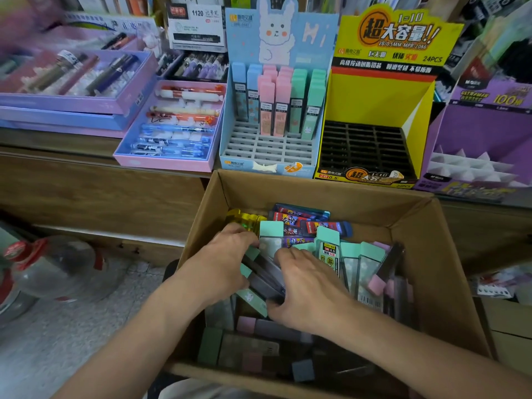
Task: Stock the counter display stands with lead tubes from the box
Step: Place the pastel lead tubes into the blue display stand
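From the head view I saw a wooden shop counter crowded with pen trays and three display stands. The blue stand carried a rabbit and the word "Hi". Blue, pink and mint lead tubes stood upright in its back rows, and its front grey slots were bare. The yellow stand read "1=10", "2B/0.5MM MPR-2086" and "24PCS", with "2B 0.5" on its front lip, and its black grid held nothing. The purple stand showed "ULTRAMAN" and "100". A white carton behind was marked "1120".

Below the counter edge sat the open cardboard box, heaped with loose tubes. Inside it the left hand and right hand were both curled round one bundle of dark, mint-capped tubes, the left cupping it from beneath and the right wrapped over it.

I judged this to be the gathering step, with nothing yet carried up. The next move would call for lifting the bundle clear of the heap, matching caps to a stand, probably the blue one, and seating each tube upright in a free slot.
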A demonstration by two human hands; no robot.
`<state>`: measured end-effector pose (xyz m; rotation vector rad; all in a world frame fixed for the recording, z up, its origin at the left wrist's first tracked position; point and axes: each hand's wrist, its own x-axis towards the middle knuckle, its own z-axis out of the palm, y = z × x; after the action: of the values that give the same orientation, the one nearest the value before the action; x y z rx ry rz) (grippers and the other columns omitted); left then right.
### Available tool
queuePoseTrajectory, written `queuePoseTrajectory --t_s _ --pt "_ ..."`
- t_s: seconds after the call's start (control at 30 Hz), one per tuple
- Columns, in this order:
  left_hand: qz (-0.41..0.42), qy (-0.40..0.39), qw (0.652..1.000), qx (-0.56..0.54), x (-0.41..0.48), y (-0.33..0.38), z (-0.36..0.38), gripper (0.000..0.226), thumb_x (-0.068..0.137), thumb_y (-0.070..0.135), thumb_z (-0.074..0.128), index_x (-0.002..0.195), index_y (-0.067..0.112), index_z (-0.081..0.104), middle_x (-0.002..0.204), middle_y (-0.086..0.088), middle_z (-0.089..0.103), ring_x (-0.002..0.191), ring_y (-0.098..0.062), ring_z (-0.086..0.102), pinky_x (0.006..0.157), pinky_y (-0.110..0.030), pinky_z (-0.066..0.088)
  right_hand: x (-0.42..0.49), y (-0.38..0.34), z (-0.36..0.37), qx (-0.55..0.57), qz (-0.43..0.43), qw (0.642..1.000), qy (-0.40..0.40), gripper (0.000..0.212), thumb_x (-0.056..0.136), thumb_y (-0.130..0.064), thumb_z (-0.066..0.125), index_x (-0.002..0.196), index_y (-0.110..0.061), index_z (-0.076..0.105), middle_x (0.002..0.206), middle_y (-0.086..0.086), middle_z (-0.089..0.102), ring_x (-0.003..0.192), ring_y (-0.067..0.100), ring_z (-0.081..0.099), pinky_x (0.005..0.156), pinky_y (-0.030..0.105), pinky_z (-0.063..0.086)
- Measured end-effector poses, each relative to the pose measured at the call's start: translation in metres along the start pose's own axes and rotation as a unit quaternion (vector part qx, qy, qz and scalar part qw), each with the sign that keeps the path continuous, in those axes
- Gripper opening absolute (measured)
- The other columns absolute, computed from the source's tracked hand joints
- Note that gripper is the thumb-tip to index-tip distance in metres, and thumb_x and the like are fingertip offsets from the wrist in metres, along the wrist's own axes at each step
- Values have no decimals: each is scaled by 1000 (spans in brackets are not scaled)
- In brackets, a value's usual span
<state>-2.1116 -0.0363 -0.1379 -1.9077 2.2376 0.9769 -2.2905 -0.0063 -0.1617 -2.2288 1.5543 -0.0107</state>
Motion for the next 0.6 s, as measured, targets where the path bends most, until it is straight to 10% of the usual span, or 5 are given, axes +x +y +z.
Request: queuePoseTrajectory --t_s 0.6 --pt "30 46 997 -58 20 -13 17 64 84 3 76 134 37 53 136 10 52 114 -14 63 95 -34 59 5 4 7 11 -2 999 37 71 85 -43 74 143 -22 38 127 -1 56 111 22 60 90 37 54"
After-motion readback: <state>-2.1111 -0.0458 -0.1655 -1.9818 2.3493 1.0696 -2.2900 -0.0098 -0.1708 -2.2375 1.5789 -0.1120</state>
